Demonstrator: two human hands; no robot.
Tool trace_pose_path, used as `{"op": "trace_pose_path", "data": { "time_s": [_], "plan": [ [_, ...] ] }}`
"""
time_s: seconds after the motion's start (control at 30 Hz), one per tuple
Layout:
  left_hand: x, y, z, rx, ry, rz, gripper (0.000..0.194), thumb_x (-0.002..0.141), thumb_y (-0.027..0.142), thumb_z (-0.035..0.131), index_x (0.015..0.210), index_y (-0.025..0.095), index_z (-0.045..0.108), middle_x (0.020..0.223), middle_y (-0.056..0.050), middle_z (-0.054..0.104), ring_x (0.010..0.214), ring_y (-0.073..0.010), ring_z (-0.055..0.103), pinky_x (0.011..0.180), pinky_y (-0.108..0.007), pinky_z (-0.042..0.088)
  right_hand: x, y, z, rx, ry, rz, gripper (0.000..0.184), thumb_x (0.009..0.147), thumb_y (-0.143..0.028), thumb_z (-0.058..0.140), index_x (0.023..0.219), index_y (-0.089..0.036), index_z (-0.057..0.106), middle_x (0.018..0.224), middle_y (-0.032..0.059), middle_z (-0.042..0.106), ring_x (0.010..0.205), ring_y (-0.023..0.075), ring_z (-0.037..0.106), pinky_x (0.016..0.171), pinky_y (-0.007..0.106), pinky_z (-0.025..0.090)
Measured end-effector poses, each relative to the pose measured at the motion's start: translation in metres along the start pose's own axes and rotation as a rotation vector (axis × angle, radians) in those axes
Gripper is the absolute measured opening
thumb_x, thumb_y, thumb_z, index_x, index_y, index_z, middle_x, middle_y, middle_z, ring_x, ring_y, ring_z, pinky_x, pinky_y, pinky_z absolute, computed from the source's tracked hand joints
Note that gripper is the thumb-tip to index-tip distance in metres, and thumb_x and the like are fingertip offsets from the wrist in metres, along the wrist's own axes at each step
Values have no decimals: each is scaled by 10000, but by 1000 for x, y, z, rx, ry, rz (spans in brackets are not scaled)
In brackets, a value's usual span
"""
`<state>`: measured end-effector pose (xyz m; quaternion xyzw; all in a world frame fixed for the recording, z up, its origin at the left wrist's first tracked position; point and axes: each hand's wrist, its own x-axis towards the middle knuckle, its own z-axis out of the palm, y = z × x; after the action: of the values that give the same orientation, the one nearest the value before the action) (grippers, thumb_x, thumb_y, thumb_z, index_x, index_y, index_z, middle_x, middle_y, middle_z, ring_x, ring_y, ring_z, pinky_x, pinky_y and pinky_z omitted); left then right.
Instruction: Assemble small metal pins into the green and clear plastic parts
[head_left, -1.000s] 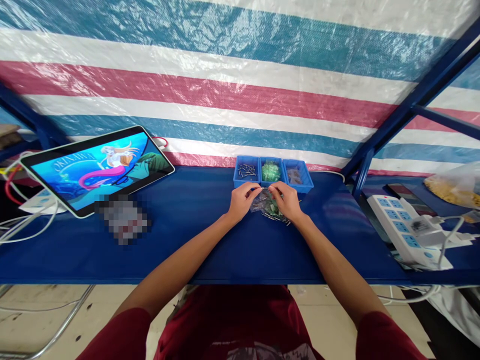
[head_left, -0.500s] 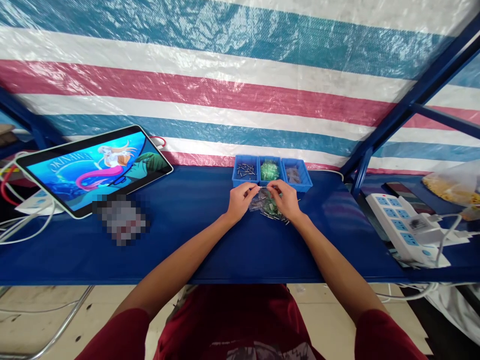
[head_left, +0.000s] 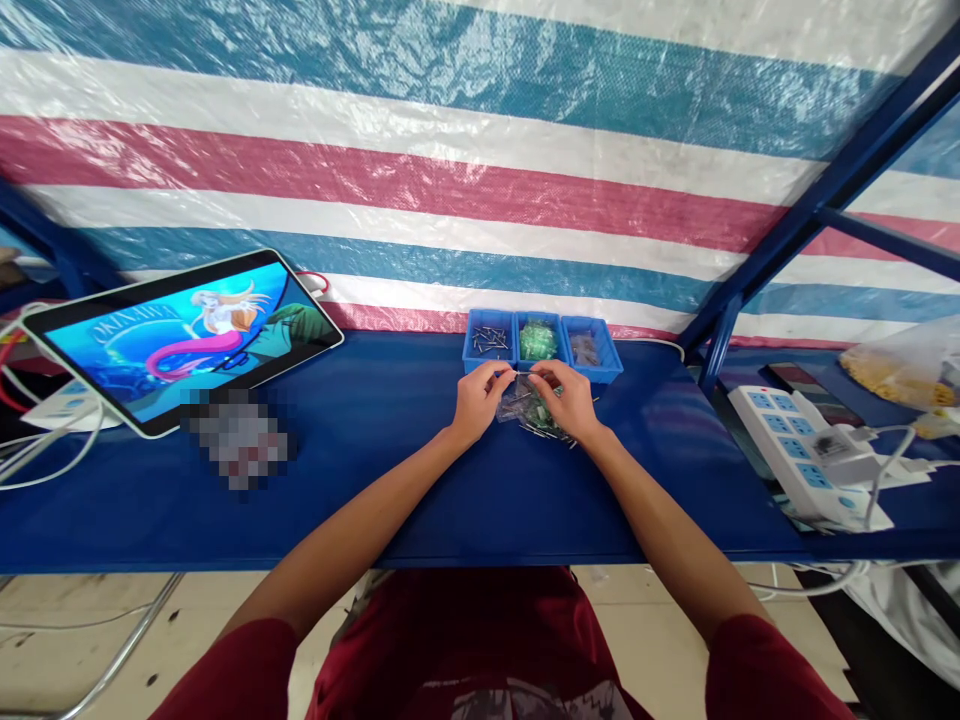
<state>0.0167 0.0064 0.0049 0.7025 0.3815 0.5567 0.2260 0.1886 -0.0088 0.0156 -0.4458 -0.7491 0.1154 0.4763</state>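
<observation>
My left hand [head_left: 480, 400] and my right hand [head_left: 571, 402] meet over a small heap of green parts and thin metal pins [head_left: 534, 412] on the blue table [head_left: 390, 470]. Each hand's fingers are pinched together. A thin metal pin [head_left: 516, 374] sticks out from my left fingertips toward my right hand. What the right fingers pinch is too small to make out. Just behind the hands stand three blue trays: one with dark pins [head_left: 489, 342], one with green parts [head_left: 538, 341], one with brownish parts [head_left: 589, 350].
A tablet [head_left: 176, 335] showing a cartoon leans at the left, with white cables [head_left: 37, 450] beside it. A blurred object [head_left: 238, 438] lies in front of it. At the right are a white power strip [head_left: 806, 455], a plastic bag [head_left: 904, 368] and a blue frame post [head_left: 720, 340].
The hands have stayed together over the heap with only small finger movements. The view has shifted slightly.
</observation>
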Motion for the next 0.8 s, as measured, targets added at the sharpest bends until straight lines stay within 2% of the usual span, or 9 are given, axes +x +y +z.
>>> {"op": "trace_pose_path", "data": {
  "time_s": [0.23, 0.47, 0.57, 0.67, 0.8],
  "plan": [
    [0, -2, 0, -11, 0, -25, 325, 890, 429, 535, 749, 156, 645, 592, 15, 597, 470, -77, 484, 491, -196, 407, 1, -2, 0, -41, -5, -59, 301, 950, -414, 431, 874, -205, 633, 792, 59, 647, 682, 172, 588, 661, 305, 484],
    [0, 4, 0, -28, 54, 36, 264, 860, 409, 594, 838, 168, 702, 800, -37, 708, 502, -80, 528, 503, -213, 447, 1, 1, 0, -40, -25, -87, 328, 960, -416, 409, 862, -202, 638, 788, 64, 642, 729, 183, 598, 708, 311, 481],
    [0, 7, 0, -17, 64, 39, 241, 862, 387, 597, 851, 171, 702, 805, -37, 715, 491, -79, 537, 513, -214, 462, 1, 0, 1, -49, -39, -74, 338, 958, -429, 407, 883, -203, 647, 804, 69, 650, 741, 189, 597, 713, 318, 483],
    [-2, 8, -1, -49, 33, 8, 223, 887, 367, 565, 899, 172, 674, 799, -28, 717, 481, -73, 562, 529, -205, 475, 1, -1, 1, -51, -23, -49, 347, 960, -433, 399, 944, -200, 655, 844, 77, 659, 745, 188, 602, 701, 314, 486],
    [-4, 6, -1, -134, -43, -35, 215, 922, 360, 505, 974, 170, 593, 906, -46, 723, 516, -73, 604, 534, -189, 480, 1, -2, 0, -57, 35, -18, 360, 973, -411, 374, 975, -188, 657, 814, 74, 641, 698, 175, 597, 667, 300, 478]
  ]
}}
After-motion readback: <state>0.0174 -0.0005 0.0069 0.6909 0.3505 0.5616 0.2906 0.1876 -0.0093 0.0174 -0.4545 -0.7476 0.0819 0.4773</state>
